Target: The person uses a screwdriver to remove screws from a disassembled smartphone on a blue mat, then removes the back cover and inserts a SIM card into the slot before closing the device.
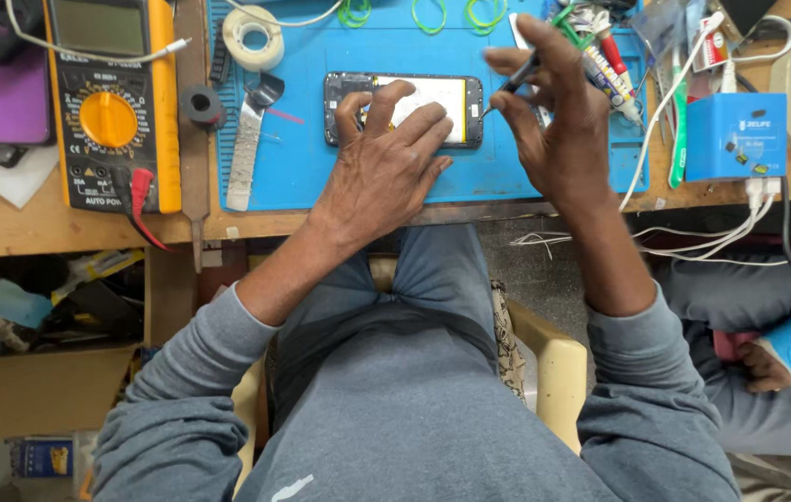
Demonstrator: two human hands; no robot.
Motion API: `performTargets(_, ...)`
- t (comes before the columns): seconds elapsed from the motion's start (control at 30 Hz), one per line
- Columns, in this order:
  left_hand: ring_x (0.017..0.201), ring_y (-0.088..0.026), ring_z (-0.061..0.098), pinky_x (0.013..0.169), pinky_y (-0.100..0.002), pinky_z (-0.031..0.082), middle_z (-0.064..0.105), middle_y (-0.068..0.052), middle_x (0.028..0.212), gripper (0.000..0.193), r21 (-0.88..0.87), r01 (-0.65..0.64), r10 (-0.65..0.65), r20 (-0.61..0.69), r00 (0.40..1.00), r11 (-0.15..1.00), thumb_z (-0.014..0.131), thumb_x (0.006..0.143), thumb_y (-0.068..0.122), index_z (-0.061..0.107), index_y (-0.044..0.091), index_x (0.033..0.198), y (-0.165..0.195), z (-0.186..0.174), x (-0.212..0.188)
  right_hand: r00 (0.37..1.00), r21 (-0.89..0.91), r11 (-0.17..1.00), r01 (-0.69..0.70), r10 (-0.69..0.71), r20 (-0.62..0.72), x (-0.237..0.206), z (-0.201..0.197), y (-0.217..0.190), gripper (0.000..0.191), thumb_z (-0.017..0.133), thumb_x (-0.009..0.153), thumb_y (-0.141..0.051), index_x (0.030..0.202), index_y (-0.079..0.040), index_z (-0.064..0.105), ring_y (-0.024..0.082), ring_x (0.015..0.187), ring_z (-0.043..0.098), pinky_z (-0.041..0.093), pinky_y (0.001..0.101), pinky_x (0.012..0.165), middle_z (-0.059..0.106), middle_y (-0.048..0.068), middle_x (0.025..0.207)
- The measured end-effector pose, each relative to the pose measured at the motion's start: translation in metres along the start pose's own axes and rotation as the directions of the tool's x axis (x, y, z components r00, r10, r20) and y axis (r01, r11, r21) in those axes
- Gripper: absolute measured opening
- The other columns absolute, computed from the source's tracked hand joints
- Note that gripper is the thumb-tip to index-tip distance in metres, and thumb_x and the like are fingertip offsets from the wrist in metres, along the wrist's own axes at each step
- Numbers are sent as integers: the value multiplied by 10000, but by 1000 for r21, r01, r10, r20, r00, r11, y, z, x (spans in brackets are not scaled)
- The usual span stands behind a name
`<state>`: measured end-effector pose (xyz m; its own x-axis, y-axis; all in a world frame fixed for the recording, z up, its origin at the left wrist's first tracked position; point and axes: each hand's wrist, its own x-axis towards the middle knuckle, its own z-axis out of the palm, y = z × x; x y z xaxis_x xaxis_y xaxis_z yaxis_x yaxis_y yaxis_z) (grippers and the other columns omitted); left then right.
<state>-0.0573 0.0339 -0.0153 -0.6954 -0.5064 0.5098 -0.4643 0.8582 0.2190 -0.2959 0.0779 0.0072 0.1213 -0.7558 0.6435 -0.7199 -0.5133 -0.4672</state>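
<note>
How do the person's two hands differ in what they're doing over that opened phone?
The left hand lies spread, fingers down on the opened phone; the right hand is raised at the phone's right end. The left hand holds nothing, while the right hand pinches a thin dark tool whose tip points at the phone's edge. Both are bare and work over the blue mat.

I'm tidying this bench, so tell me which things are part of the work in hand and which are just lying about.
In use:
opened phone, steadied by left hand
thin tool in right hand
blue mat

Lying about:
yellow multimeter
tape roll
green rubber bands
blue box
</note>
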Motion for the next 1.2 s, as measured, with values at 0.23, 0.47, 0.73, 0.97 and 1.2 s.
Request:
performTargets(0.23, 1396, -272, 390, 1117, -506, 207, 627, -13, 1321, 368, 33, -5, 5, 5, 1000, 999, 699, 1024, 344, 706, 69, 1268, -6, 20, -9, 989, -83, 986, -148, 145, -38, 7, -3, -5, 682, 861, 948, -16, 1473, -95, 433, 237, 892, 692, 608, 327, 784, 618, 191, 927)
performTargets(0.47, 1395, -266, 391, 1120, -507, 204, 627, -3, 1322, 371, -2, 17, -17, -9, 1000, 1000, 696, 1014, 346, 703, 83, 1276, 3, 0, 5, 998, -21, 998, -61, 60, -27, 3, -5, -5, 752, 877, 1020, 21, 1534, -149, 356, 208, 1013, 761, 626, 284, 879, 734, 152, 1066)
performTargets(0.73, 1392, -269, 394, 1120, -510, 211, 624, -9, 1334, 381, 14, 2, -2, -8, 1000, 1000, 701, 1018, 341, 698, 73, 1289, 0, 8, 2, 990, -94, 987, -130, 124, -68, 4, -3, 1, 737, 912, 942, -22, 1483, -148, 428, 175, 841, 765, 608, 276, 735, 677, 97, 829)
performTargets(0.97, 1380, -265, 395, 1123, -522, 198, 623, -10, 1346, 394, 60, -6, 8, -42, 999, 998, 696, 1015, 351, 693, 78, 1299, 4, 5, 6, 993, -58, 991, -118, 117, -32, 5, -3, 1, 735, 921, 982, -47, 1521, -138, 429, 152, 859, 755, 606, 263, 743, 651, 67, 828)
performTargets(1.2, 1369, -284, 413, 1111, -532, 214, 628, -14, 1313, 350, 22, 8, -8, -13, 1000, 1000, 697, 978, 331, 693, 103, 1242, 2, 11, 4, 993, 20, 993, -115, 115, -21, 3, -3, -5, 652, 850, 1050, 72, 1511, -106, 424, 182, 882, 704, 643, 290, 839, 614, 104, 916)
